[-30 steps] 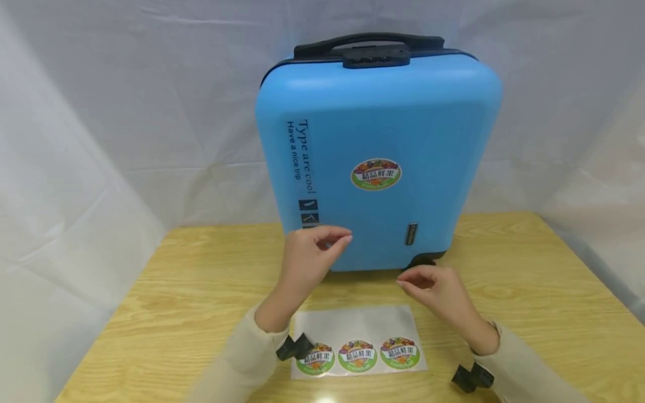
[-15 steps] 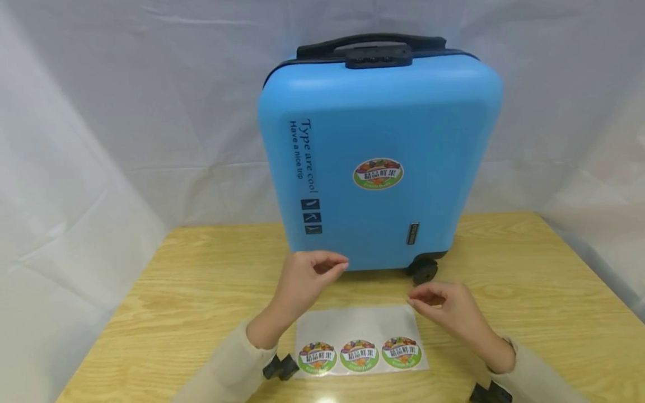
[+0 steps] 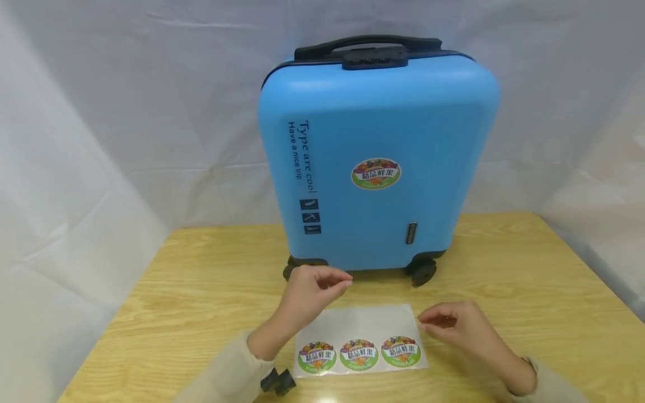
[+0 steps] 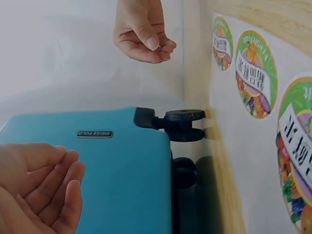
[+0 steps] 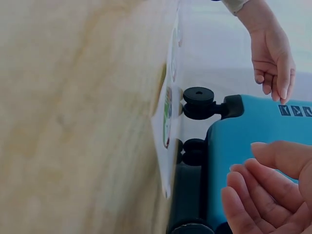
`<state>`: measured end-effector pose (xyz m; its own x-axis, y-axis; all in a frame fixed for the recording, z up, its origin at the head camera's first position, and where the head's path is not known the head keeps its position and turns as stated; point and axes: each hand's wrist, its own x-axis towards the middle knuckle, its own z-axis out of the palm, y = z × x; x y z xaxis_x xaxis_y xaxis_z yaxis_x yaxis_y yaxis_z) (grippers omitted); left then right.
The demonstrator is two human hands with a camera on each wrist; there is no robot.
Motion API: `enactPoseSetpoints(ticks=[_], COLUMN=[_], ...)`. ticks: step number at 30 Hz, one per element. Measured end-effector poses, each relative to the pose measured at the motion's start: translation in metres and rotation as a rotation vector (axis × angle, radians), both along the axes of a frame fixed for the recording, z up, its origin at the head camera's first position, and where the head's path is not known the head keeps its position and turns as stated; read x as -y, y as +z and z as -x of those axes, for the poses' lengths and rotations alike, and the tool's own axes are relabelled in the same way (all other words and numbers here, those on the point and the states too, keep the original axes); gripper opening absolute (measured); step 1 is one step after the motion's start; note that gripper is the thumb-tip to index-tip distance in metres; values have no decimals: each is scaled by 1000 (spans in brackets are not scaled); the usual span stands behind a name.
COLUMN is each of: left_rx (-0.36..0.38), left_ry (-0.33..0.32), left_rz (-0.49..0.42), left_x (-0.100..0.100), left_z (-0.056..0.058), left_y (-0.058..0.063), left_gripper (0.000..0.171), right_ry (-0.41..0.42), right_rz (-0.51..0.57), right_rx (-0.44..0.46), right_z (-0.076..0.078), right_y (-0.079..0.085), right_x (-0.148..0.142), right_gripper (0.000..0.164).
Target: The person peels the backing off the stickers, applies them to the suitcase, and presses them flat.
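A blue suitcase (image 3: pixel 337 224) stands upright on the table, a round fruit sticker (image 3: pixel 376 174) on the middle of its front. Before it lies a white sticker sheet (image 3: pixel 363 322), whose near edge carries three matching stickers (image 3: pixel 359 355). My left hand (image 3: pixel 308 296) hovers between sheet and suitcase, fingers loosely bent. In the left wrist view that same left hand (image 4: pixel 44 187) holds nothing. Near the sheet's right edge is my right hand (image 3: pixel 463 327); the head view does not settle whether it touches. Loosely curved fingers of the right hand (image 5: pixel 273 195) hold nothing in the right wrist view.
The wooden table (image 3: pixel 201 280) extends on both sides of the suitcase. Black wheels (image 3: pixel 423 271) sit under the suitcase, and a black handle (image 3: pixel 370 40) tops it. White cloth (image 3: pixel 151 112) hangs behind. A black device (image 3: pixel 278 382) is at my left wrist.
Both hands have come down from the suitcase's lower front toward the sheet, the right one also moving to the right. Suitcase and sheet keep their places.
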<state>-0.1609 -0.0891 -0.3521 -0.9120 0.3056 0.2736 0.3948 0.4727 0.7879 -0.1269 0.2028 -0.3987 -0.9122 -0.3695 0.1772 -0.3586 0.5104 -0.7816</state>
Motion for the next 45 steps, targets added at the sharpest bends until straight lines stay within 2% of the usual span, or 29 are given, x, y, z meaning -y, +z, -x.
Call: enactPoseSetpoints(ticks=[11,15,19,24,27,32,40,45], left_rx=[119,152,169,253,299,320,363,376], left_ry=[-108,-130,-156,-211,-238,-247,-246,-249], left_rz=[-52,-53,-52,-125,-153,-142,-141,-156], left_x=[-9,-12,-15,-17,-19,-21,-22,-22], left_z=[-3,-4,-5,-7,-7,-6,-7,-8], left_y=[-17,-23,-27,-29,-31,-33,-35,-34], left_gripper=[10,11,11,14,16,16,16,17], right_ry=[71,82,83,67,59,52,43,57], right_rz=[15,50,100,176,200,178,105,68], right_rx=[193,233,313,438,470,406,202,89], right_z=[-6,-6,-8,-10,-12,-14,-19,-21], right_y=[-13,-17,-21,-27,-31,-35,-47,-51], right_x=[-5,-6,-8,-8,-9,-10,-7,-8], right_gripper=[16,16,17,21,24,28,25,33])
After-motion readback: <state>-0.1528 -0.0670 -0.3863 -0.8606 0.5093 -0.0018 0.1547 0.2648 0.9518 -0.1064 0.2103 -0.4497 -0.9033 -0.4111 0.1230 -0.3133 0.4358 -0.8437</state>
